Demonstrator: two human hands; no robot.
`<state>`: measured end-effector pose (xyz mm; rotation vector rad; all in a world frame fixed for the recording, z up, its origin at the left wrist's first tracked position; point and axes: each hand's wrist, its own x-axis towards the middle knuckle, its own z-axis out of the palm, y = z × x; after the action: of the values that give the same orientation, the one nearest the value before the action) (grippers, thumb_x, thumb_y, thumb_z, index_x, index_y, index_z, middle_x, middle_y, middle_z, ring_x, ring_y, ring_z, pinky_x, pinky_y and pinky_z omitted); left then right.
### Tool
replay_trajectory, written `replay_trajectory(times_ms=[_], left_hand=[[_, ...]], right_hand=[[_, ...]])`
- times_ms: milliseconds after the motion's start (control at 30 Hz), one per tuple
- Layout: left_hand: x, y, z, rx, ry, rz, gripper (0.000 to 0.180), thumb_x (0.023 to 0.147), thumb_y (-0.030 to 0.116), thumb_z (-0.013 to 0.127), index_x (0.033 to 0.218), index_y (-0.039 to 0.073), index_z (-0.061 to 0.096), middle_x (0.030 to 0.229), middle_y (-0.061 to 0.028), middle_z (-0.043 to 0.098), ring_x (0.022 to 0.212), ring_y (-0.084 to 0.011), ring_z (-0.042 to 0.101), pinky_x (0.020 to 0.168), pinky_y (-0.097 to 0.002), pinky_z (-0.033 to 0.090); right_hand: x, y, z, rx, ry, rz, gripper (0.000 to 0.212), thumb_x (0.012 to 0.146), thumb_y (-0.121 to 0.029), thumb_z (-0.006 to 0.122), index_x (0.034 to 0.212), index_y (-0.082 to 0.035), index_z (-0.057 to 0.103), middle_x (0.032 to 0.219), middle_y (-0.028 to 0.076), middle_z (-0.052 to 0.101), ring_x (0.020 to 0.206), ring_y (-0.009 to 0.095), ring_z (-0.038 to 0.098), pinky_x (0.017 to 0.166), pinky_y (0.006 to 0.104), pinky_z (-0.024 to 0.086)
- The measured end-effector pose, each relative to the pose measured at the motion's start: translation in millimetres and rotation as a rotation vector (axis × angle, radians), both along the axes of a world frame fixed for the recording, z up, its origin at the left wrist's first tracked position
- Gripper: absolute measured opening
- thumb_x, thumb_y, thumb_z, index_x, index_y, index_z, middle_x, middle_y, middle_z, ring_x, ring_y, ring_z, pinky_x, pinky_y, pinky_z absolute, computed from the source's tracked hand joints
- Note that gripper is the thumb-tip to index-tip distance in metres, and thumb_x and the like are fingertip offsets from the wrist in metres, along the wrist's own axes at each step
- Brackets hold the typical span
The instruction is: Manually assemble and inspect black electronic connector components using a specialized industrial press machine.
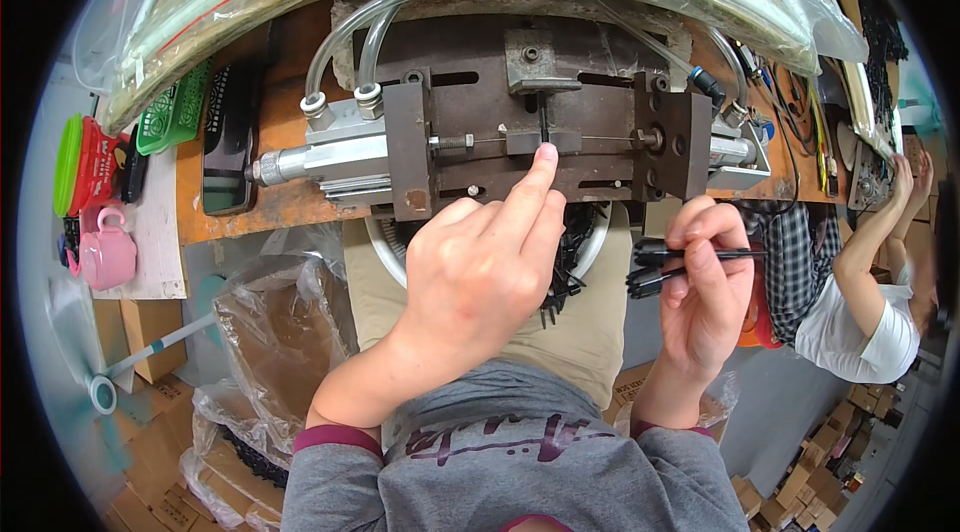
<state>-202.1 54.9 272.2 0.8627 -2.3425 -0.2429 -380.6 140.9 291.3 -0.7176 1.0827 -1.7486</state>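
My left hand point(480, 257) reaches over the front of a dark metal fixture point(490, 42). Its index finger is stretched out, and the tip touches a thin black rod point(544, 117) standing in the fixture's middle, below a small steel block point(531, 57). The other fingers of that hand bend loosely and hold nothing. To the right, my right hand point(707, 282) pinches several slim black plastic rods point(652, 267) with thicker, notched ends pointing left. Air cylinders point(350, 152) flank the fixture, and thin metal pins run from both sides toward the centre.
More black rods point(570, 267) lie in a white-rimmed container at my lap. Clear hoses point(375, 17) loop behind the fixture. On the left are a phone point(230, 147), a green basket point(172, 112) and a pink cup point(107, 252). Another person point(860, 322) works at the right.
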Motion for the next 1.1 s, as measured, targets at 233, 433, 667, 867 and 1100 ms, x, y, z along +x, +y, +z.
replay_trajectory(times_ms=[233,433,667,867,1100], left_hand=[[9.3,8.6,16.3,0.276,0.410,-0.361,0.041,0.069,0.001,0.081,0.109,0.001,0.074,0.110,-0.0141,0.074,0.093,-0.0245,0.073,0.075,-0.0335,0.060],[16.6,8.6,25.3,0.421,0.462,-0.423,0.034,0.067,0.002,0.083,0.101,0.003,0.077,0.105,-0.0120,0.074,0.080,-0.0213,0.071,0.065,-0.0303,0.057],[13.1,-1.3,7.7,0.093,0.329,-0.098,0.032,0.063,0.003,0.084,0.094,0.003,0.076,0.115,-0.0129,0.071,0.078,-0.0233,0.068,0.070,-0.0324,0.056],[2.9,0.5,-8.2,-0.005,0.060,-0.034,0.028,0.070,0.008,0.080,0.096,0.003,0.070,0.125,-0.0142,0.069,0.076,-0.0207,0.068,0.068,-0.0305,0.054],[1.5,-1.6,-3.7,-0.006,-0.023,-0.011,0.029,0.069,0.010,0.082,0.096,0.004,0.071,0.126,-0.0129,0.069,0.067,-0.0179,0.066,0.062,-0.0292,0.052]], right_hand=[[10.5,-4.3,-3.4,0.045,-0.167,0.206,0.013,0.088,0.002,0.068,0.096,0.002,0.058,0.094,0.011,0.060,0.058,0.006,0.052,0.048,0.0170,0.042],[6.4,-5.5,-3.9,0.057,-0.246,0.284,0.049,0.087,-0.002,0.071,0.130,0.009,0.049,0.100,0.012,0.061,0.058,0.006,0.054,0.049,0.0163,0.044],[10.2,4.6,1.6,-0.010,0.079,-0.050,0.048,0.087,-0.003,0.072,0.129,0.008,0.052,0.090,0.012,0.066,0.063,0.009,0.059,0.046,0.0174,0.046],[4.9,11.0,3.8,0.024,0.004,0.073,0.028,0.083,0.006,0.072,0.107,0.009,0.058,0.079,0.021,0.069,0.051,0.016,0.064,0.042,0.0216,0.050],[7.3,3.7,12.4,0.063,-0.072,0.108,0.030,0.085,0.006,0.068,0.113,0.010,0.058,0.095,0.024,0.071,0.062,0.024,0.070,0.060,0.0314,0.060]])
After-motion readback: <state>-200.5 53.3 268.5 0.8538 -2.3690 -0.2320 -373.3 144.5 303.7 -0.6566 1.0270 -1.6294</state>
